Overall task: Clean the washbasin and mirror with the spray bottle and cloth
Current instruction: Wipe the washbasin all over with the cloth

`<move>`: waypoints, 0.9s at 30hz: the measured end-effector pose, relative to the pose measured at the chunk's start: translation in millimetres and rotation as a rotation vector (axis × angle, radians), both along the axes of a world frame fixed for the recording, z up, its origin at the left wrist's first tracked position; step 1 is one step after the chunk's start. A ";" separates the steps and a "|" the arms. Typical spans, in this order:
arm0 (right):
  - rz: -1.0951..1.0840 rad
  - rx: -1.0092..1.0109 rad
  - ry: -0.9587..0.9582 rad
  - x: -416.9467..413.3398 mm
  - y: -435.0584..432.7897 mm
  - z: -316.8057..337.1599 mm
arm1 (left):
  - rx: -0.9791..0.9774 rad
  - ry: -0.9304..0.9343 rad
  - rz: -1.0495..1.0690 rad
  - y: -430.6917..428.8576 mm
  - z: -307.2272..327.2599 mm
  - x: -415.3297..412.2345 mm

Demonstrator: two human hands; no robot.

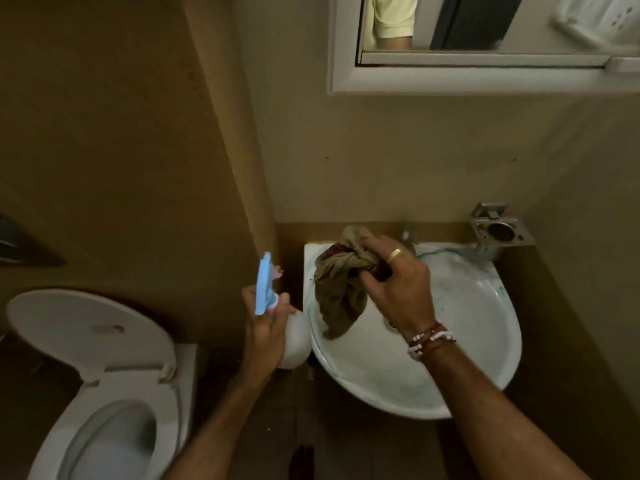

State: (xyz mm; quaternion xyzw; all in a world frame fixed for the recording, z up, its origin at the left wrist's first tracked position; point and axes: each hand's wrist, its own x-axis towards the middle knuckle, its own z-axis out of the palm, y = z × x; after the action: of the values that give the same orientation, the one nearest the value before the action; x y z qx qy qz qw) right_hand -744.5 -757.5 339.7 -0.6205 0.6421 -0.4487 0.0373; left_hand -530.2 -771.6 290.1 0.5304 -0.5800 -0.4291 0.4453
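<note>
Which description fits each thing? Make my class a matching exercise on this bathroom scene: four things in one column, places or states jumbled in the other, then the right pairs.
Things
1. spray bottle
2. cloth
3. toilet lid
4. mirror

Descriptions
A. raised open
B. bunched in the right hand over the washbasin
C. on the wall above the basin
D. gripped in the left hand, left of the basin

Pairs: 1-D, 2-B, 3-A, 4-C
</note>
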 end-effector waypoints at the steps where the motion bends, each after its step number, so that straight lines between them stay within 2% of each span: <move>1: -0.035 -0.006 -0.009 -5.1 -5.5 -1.5 | -0.003 -0.005 -0.034 -8.2 2.2 -3.8; 8: -0.170 0.007 -0.047 -31.4 -43.6 -18.6 | -0.078 0.026 -0.083 -44.9 -14.9 -20.2; 13: -0.181 0.078 -0.060 -46.9 -77.7 -55.4 | 0.008 -0.023 -0.140 -56.4 -26.0 -24.9; 18: -0.163 0.232 -0.056 -54.8 -108.2 -116.4 | 0.067 -0.038 -0.047 -63.3 -43.8 -24.0; 21: -0.149 0.355 0.031 -55.5 -114.6 -153.1 | 0.068 -0.024 -0.016 -66.7 -50.5 -23.9; 25: -0.111 0.430 0.013 -59.1 -105.2 -174.1 | 0.049 -0.015 -0.018 -70.1 -50.8 -22.0; 27: -0.070 0.438 0.144 -58.4 -101.2 -179.7 | 0.058 -0.008 -0.037 -73.6 -52.7 -18.6</move>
State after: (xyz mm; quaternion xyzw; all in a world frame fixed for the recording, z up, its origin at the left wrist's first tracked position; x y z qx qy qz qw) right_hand -802.9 -858.7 160.0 -0.6054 0.7462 -0.2542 0.1098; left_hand -548.8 -845.2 237.4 0.5339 -0.5787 -0.4517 0.4195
